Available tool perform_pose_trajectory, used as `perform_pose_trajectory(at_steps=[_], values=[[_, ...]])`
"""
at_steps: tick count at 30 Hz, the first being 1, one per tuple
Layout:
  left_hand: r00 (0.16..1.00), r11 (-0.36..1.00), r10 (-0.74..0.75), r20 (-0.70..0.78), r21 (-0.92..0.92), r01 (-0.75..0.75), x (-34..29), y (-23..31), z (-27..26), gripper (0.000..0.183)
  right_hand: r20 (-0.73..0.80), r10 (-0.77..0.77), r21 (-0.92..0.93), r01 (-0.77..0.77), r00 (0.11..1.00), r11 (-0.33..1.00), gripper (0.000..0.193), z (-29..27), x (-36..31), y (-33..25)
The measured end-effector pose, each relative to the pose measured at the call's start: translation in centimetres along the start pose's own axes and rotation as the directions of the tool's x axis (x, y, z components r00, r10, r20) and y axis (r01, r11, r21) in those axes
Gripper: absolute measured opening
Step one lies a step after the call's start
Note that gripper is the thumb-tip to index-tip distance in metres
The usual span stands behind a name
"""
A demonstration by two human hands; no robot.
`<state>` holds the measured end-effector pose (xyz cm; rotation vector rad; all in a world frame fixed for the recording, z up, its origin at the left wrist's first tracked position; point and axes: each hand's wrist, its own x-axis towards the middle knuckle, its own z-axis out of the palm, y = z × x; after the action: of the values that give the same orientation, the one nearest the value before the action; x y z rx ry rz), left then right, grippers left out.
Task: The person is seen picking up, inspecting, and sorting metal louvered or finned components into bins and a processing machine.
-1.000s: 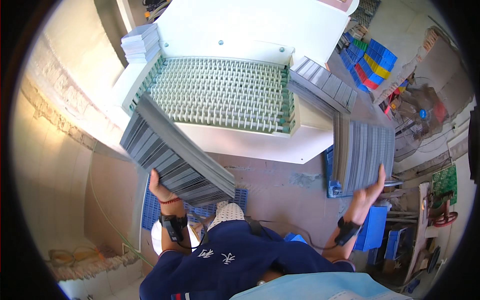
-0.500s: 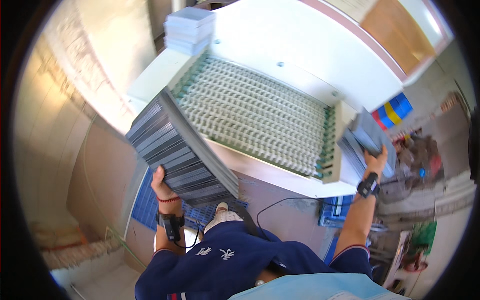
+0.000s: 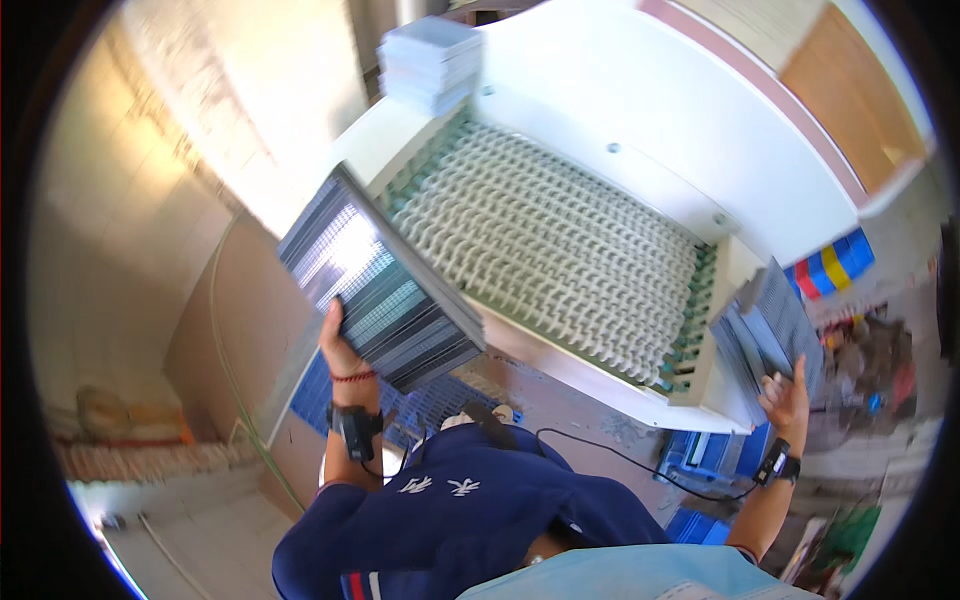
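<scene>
A thick stack of thin, glossy dark panels, striped and finely gridded, is held upright in my left hand. It stands in front of the near left edge of a machine bed made of rows of pale rollers or discs. My right hand is at the machine's right end, fingers curled on the lower edge of several grey sheets. These sheets lean apart from each other in a fan above the right ledge. How many of them my fingers grip cannot be made out.
A pile of pale grey sheets stands on the machine's far left corner. Behind the rollers rises a white cover. Blue, red and yellow bins are beyond the right end. A black cable runs to my right wrist.
The machine sits further right and slightly lower in view. The panels in my left hand have tilted and now catch a bright reflection. My right hand has shifted lower on the grey sheets.
</scene>
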<state>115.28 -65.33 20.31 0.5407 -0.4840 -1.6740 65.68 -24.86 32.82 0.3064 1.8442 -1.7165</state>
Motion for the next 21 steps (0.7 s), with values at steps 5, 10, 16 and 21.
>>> perform_pose_trajectory(at_steps=[5,10,16,21], values=[[0.991,0.999,-0.046,0.129,-0.006,0.047,-0.6,-0.8,4.1,0.051,0.201,-0.084,-0.179,0.121,0.976,0.976,0.062,4.1,-2.0,1.1],[0.919,0.974,-0.224,0.324,0.039,0.223,-0.7,-4.3,9.0,0.05,0.679,-0.208,-0.137,0.4,0.704,0.906,0.054,6.9,-4.3,6.4],[0.556,0.736,-0.655,0.511,0.266,0.622,-3.1,-10.2,19.0,0.046,0.791,-0.363,0.153,0.415,0.493,0.897,0.087,12.6,-6.0,9.1],[0.225,0.518,-0.824,0.521,0.529,0.673,-6.1,-14.7,25.1,0.041,0.756,-0.427,0.345,0.251,0.496,0.904,0.09,13.2,-8.4,10.6]])
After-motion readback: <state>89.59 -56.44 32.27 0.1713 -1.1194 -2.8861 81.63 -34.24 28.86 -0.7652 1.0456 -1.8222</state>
